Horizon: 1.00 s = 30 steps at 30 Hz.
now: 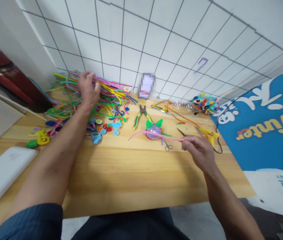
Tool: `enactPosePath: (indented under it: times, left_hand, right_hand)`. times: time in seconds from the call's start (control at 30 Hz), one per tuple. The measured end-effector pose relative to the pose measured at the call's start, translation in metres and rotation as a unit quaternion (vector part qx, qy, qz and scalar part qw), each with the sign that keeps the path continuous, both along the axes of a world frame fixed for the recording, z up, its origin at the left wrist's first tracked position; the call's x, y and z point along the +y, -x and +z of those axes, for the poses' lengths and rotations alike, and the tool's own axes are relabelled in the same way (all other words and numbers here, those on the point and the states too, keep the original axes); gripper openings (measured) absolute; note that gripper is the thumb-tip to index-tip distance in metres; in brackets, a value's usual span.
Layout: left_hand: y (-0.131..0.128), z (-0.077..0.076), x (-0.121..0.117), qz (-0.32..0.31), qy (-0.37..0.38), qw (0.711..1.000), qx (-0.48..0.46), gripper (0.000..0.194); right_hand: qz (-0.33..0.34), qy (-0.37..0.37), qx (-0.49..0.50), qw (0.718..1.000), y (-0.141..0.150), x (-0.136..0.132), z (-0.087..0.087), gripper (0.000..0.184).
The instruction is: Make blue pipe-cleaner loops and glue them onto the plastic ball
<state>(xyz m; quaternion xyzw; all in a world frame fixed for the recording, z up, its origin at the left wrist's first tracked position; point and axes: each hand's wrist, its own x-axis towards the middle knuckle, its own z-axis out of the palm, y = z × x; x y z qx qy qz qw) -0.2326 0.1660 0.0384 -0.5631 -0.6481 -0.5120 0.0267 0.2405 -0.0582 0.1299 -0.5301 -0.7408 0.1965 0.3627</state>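
Over the far-left heap of colourful pipe cleaners (pixel 111 87), my left hand (pixel 89 88) rests with its fingers bent and its thumb apart. Its fingertips are partly hidden among the strands. My right hand (pixel 199 151) pinches one end of a pink pipe cleaner (pixel 153 132), which stretches leftward in a slight curve. Behind that strand sits a round clear-and-purple piece (pixel 153 132) with a red rim and two green leaf-like ears (pixel 158 123). Small scissors (pixel 167 146) lie just to its right front, and green-and-yellow pliers (pixel 142 115) lie open behind it.
Buttons and small coloured pieces (pixel 103 128) are scattered left of centre. A yellow glue gun (pixel 208 135) with a black cord lies beyond my right hand. A phone (pixel 146 85) leans on the tiled wall. A white box-like object (pixel 6 175) sits at left, near a dark red cylinder (pixel 14 80).
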Motion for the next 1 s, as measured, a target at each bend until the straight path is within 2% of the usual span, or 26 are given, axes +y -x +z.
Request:
enactPosePath:
  times: [0.13, 0.23, 0.3, 0.37, 0.47, 0.53, 0.6, 0.7, 0.77, 0.83, 0.9, 1.0]
  left_hand:
    - [0.009, 0.046, 0.000, 0.032, 0.008, 0.999, 0.040, 0.025]
    - [-0.006, 0.084, -0.015, 0.032, -0.013, 0.999, 0.034, 0.017]
    - [-0.031, 0.103, -0.037, -0.007, -0.031, 0.999, 0.003, 0.019]
    - [-0.066, 0.113, -0.068, -0.096, -0.037, 0.995, -0.016, 0.018]
    - [-0.121, 0.107, -0.126, -0.281, 0.034, 0.959, -0.013, 0.023]
    - [-0.151, 0.092, -0.164, -0.382, 0.114, 0.917, -0.003, 0.029]
    - [-0.172, 0.071, -0.195, -0.458, 0.191, 0.868, -0.012, 0.032]
    - [-0.187, 0.039, -0.222, -0.518, 0.285, 0.804, -0.058, 0.032]
    - [-0.188, 0.027, -0.228, -0.531, 0.324, 0.776, -0.107, 0.039]
    - [-0.183, 0.025, -0.227, -0.521, 0.317, 0.783, -0.121, 0.043]
    - [-0.171, 0.034, -0.218, -0.490, 0.268, 0.822, -0.112, 0.045]
    - [-0.141, 0.057, -0.191, -0.422, 0.197, 0.879, -0.103, 0.047]
  right_hand:
    - [0.007, 0.029, 0.017, 0.999, -0.014, -0.007, -0.018, 0.023]
    - [0.013, 0.039, 0.039, 0.998, -0.021, -0.008, -0.028, 0.023]
    - [0.018, 0.042, 0.053, 0.998, -0.023, -0.009, -0.033, 0.024]
    - [0.019, 0.040, 0.059, 0.997, -0.024, -0.009, -0.036, 0.026]
    - [0.017, 0.035, 0.065, 0.997, -0.025, -0.013, -0.038, 0.028]
    - [0.017, 0.037, 0.074, 0.996, -0.027, -0.016, -0.039, 0.029]
    - [0.016, 0.040, 0.084, 0.996, -0.030, -0.021, -0.041, 0.029]
    - [0.014, 0.033, 0.090, 0.995, -0.036, -0.029, -0.044, 0.028]
    - [0.014, 0.029, 0.086, 0.996, -0.041, -0.036, -0.046, 0.026]
    - [0.014, 0.034, 0.085, 0.996, -0.044, -0.040, -0.047, 0.022]
    - [0.015, 0.038, 0.090, 0.995, -0.047, -0.042, -0.048, 0.019]
    - [0.011, 0.030, 0.105, 0.994, -0.046, -0.033, -0.048, 0.017]
